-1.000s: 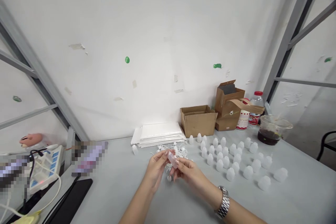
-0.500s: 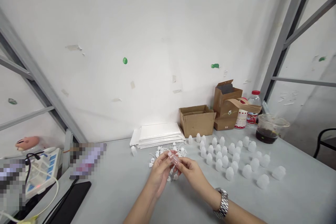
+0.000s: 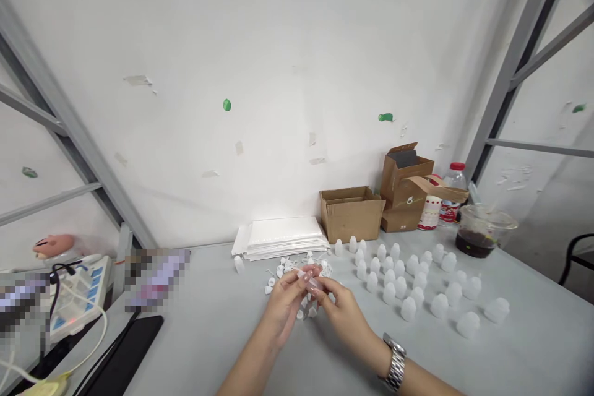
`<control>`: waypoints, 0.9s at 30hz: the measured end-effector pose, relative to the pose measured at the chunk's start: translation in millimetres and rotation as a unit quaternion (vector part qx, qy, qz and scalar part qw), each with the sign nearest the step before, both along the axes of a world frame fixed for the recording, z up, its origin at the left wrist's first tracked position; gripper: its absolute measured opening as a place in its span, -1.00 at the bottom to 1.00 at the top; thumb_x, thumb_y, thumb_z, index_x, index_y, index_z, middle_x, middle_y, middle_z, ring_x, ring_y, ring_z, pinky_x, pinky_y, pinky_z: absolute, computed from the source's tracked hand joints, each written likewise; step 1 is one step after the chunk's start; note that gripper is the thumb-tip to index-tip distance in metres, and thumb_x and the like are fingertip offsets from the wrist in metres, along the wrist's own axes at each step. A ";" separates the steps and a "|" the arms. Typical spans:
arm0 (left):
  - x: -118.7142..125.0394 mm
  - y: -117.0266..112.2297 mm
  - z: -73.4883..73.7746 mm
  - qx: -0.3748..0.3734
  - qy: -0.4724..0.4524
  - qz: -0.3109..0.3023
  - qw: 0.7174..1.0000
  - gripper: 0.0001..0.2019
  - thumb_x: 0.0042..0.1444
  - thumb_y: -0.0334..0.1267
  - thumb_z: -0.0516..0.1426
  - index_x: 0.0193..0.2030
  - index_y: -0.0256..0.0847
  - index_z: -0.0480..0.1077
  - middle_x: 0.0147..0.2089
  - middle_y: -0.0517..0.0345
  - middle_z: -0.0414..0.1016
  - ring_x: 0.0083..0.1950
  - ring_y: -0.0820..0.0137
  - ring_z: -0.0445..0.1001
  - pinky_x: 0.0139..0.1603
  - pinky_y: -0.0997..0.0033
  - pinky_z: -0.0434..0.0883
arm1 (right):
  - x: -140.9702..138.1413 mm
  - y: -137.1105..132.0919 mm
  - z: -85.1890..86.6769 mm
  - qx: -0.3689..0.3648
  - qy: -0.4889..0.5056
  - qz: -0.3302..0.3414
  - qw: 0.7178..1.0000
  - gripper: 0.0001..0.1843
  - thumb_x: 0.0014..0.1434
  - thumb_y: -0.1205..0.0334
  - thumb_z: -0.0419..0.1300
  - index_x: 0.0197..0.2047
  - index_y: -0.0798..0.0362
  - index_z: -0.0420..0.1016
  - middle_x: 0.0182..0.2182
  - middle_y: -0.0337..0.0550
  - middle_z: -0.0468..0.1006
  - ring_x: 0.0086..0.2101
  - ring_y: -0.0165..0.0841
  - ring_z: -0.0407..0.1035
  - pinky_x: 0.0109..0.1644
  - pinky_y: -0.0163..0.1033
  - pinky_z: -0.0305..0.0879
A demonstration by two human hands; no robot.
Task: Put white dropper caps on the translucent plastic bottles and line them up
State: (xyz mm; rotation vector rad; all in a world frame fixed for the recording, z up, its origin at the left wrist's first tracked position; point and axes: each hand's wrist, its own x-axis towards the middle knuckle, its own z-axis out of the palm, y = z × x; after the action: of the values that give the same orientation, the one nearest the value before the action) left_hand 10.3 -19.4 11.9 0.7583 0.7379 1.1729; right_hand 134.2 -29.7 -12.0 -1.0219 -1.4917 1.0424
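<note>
Close together over the table, my left hand (image 3: 283, 304) and my right hand (image 3: 342, 304) both pinch a small translucent white plastic piece (image 3: 314, 283). Fingers cover much of it, so its full shape is hidden. Behind and beneath my hands lies a loose pile of small white plastic parts (image 3: 281, 267), some with thin stems. Several small frosted white bottle-like pieces with rounded tops (image 3: 388, 292) stand in loose groups to the right. One similar piece (image 3: 239, 265) sits apart at the left, leaning a little.
Against the wall are a stack of flat white sheets (image 3: 283, 238), an open cardboard box (image 3: 352, 219) and a brown paper box (image 3: 401, 201). A red-capped bottle (image 3: 455, 185) and a bowl of dark liquid (image 3: 477, 238) stand right. A power strip (image 3: 81, 297) lies left.
The view has turned slightly, so the scene sits a little further right. Both hands still hold the plastic piece, which now shows tilted lower between the fingertips.
</note>
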 end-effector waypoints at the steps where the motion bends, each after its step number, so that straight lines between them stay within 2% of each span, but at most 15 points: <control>1: -0.4 -0.1 -0.6 -0.006 -0.013 -0.008 1.000 -0.74 -0.16 -0.28 0.27 -0.27 -0.29 0.49 -0.16 -0.05 0.51 -0.09 0.29 0.41 -0.12 0.39 0.30 | 0.6 -0.7 0.7 0.003 -0.003 -0.006 1.000 -0.71 0.10 0.04 0.10 -0.27 0.07 0.48 -0.39 -0.12 0.51 -0.36 -0.29 0.31 -0.26 -0.25 0.19; 5: -1.4 -1.5 -4.5 -0.034 -0.048 -0.027 0.998 -0.74 -0.15 -0.32 0.26 -0.23 -0.23 0.49 -0.09 -0.02 0.49 0.00 0.27 0.36 -0.04 0.36 0.26 | 1.8 -0.9 3.0 0.002 0.003 -0.005 1.000 -0.72 0.10 0.05 0.10 -0.27 0.05 0.50 -0.45 -0.15 0.50 -0.41 -0.30 0.30 -0.31 -0.26 0.19; 9: -1.9 -2.7 -4.8 -0.015 -0.042 -0.039 0.998 -0.74 -0.14 -0.32 0.25 -0.22 -0.21 0.49 -0.05 0.00 0.47 0.00 0.30 0.35 -0.06 0.39 0.27 | 3.0 2.0 4.0 -0.014 0.007 0.015 1.000 -0.73 0.08 0.03 0.12 -0.39 0.05 0.49 -0.53 -0.21 0.45 -0.46 -0.34 0.27 -0.35 -0.27 0.18; 12: -3.6 -2.2 -1.4 0.007 -0.015 -0.041 0.999 -0.73 -0.13 -0.29 0.25 -0.21 -0.23 0.49 0.02 -0.04 0.41 -0.10 0.31 0.39 -0.22 0.40 0.32 | 3.2 5.6 2.2 -0.035 0.033 0.058 0.997 -0.67 0.07 -0.02 0.12 -0.47 0.08 0.45 -0.59 -0.25 0.41 -0.50 -0.37 0.26 -0.37 -0.28 0.17; 15: -5.9 -0.9 0.8 0.006 -0.012 -0.050 0.999 -0.70 -0.08 -0.18 0.21 -0.18 -0.24 0.48 0.01 -0.09 0.41 -0.27 0.35 0.40 -0.38 0.38 0.32 | 2.1 8.1 -0.3 -0.057 0.066 0.098 0.991 -0.62 0.06 -0.07 0.10 -0.51 0.09 0.40 -0.63 -0.26 0.40 -0.54 -0.40 0.27 -0.38 -0.28 0.19; 18: -7.0 -0.3 0.7 0.005 -0.018 -0.061 0.998 -0.68 -0.04 -0.15 0.17 -0.16 -0.27 0.46 -0.06 -0.12 0.44 -0.32 0.36 0.40 -0.41 0.38 0.31 | 0.4 7.3 -1.0 -0.065 0.078 0.106 0.989 -0.61 0.07 -0.09 0.09 -0.51 0.09 0.37 -0.63 -0.26 0.40 -0.55 -0.41 0.28 -0.39 -0.28 0.20; 23: -6.3 -1.5 2.0 0.004 -0.010 -0.065 0.998 -0.68 -0.08 -0.21 0.21 -0.14 -0.24 0.46 -0.07 -0.10 0.44 -0.29 0.37 0.40 -0.39 0.41 0.29 | -0.3 3.5 1.6 -0.053 0.072 0.082 0.993 -0.63 0.10 -0.06 0.08 -0.43 0.10 0.40 -0.58 -0.25 0.41 -0.52 -0.41 0.28 -0.37 -0.29 0.21; 27: -5.9 -2.1 2.1 0.019 -0.025 -0.084 0.996 -0.70 -0.07 -0.23 0.21 -0.16 -0.23 0.45 -0.15 -0.03 0.45 -0.45 0.48 0.36 -0.45 0.41 0.29 | -0.2 3.7 4.3 -0.062 0.096 0.106 0.988 -0.62 0.07 -0.08 0.10 -0.50 0.10 0.38 -0.61 -0.26 0.40 -0.55 -0.43 0.27 -0.40 -0.29 0.21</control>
State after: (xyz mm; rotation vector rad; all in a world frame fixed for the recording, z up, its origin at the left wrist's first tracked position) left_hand 4.4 -21.5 14.0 0.8035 0.6001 1.0519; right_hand 134.0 -26.1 -7.8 -0.8326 -1.4115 1.3598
